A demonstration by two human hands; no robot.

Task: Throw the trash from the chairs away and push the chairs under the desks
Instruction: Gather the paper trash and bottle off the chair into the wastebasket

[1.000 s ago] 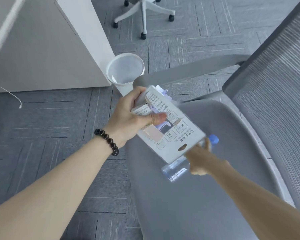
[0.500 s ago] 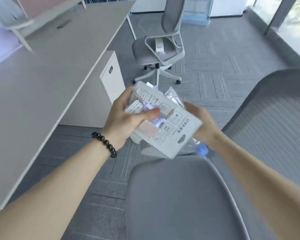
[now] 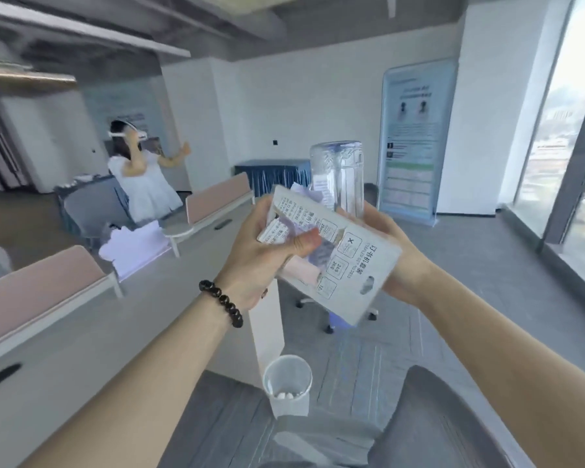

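Your left hand gripped a cardboard package; your right hand clutched a plastic bottle. Trash was collected; next, drop both into the 1 bin below.

Package hides right hand fingers, bottle bottom; bin contents unclear.
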